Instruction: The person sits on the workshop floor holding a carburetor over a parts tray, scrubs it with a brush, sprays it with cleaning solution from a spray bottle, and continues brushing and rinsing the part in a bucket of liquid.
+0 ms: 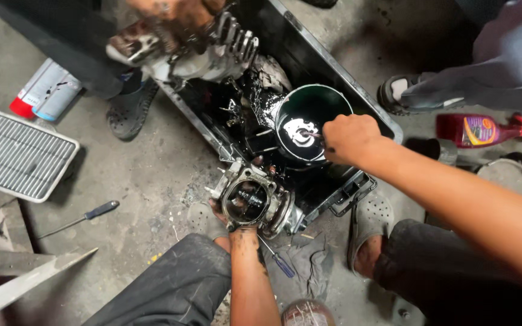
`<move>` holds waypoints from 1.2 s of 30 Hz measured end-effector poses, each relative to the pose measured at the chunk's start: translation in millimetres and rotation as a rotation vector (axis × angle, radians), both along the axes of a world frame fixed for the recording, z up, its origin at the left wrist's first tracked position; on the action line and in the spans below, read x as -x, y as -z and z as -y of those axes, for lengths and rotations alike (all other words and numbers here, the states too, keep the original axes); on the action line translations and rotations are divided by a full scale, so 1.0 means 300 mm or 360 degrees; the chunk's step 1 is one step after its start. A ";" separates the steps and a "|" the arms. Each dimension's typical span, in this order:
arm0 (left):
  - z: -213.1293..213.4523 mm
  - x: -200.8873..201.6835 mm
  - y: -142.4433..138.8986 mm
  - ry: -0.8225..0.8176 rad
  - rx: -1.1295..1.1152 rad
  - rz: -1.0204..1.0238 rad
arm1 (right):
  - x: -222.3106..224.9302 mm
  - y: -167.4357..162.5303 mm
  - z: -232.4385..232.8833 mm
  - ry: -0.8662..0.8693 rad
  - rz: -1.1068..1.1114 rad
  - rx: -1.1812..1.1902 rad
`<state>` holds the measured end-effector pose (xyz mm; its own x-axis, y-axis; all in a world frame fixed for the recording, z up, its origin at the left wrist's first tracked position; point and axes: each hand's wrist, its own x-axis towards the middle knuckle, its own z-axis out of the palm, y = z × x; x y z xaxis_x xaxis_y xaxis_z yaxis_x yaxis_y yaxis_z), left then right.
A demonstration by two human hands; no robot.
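Cylinder (250,200): heavy, oily, slippery; left hand (228,218) cups it underneath. Right hand (350,137) fists a brush (309,134) in the cup (333,99).

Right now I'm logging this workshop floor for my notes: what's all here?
Black plastic tray: one, centre, holding dark liquid.
Dark green round bowl: one, inside tray.
Grey metal engine part with round bore: one, tray's near edge.
Finned metal engine part: one, top, in another person's hands.
Grey ribbed filter panel: one, left.
Spray cans: two, upper left.
Red spray bottle: one, right.
Black-handled screwdriver: one, floor left.
Blue-handled screwdriver: one, by knee.
Left hand: under the bored part.
Right hand: over bowl, gripping a thin tool.
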<state>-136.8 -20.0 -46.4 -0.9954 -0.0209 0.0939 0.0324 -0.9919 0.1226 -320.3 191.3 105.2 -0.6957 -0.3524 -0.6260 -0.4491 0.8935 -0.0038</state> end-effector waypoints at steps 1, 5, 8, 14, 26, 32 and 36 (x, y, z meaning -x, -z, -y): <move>-0.001 0.001 0.007 0.0016 0.0004 0.0000 | -0.006 -0.023 -0.014 -0.0038 -0.0022 0.0006; -0.004 0.016 0.034 0.0032 0.0032 0.0021 | -0.065 -0.125 -0.083 -0.0118 0.0004 -0.0008; 0.000 0.034 0.047 0.0034 0.0051 0.0021 | -0.103 -0.173 -0.142 0.0009 0.0034 0.0147; 0.020 0.042 0.059 -0.0069 0.0130 0.0056 | -0.144 -0.149 -0.202 0.0343 0.0199 0.0477; 0.003 -0.062 0.071 0.0009 0.0190 0.0148 | -0.089 -0.093 -0.386 0.0195 0.0285 0.0722; -0.001 -0.101 0.096 0.0016 0.0263 0.0182 | -0.156 -0.132 -0.420 0.0467 0.0387 0.0463; 0.000 -0.093 0.091 -0.0033 0.0304 0.0225 | -0.180 -0.171 -0.406 0.0297 0.0175 0.0498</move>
<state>-109.0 -19.9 -73.8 -0.9984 -0.0369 -0.0421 0.0219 -0.9495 0.3130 -266.4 313.2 156.4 -0.7007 -0.4120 -0.5825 -0.2605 0.9078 -0.3288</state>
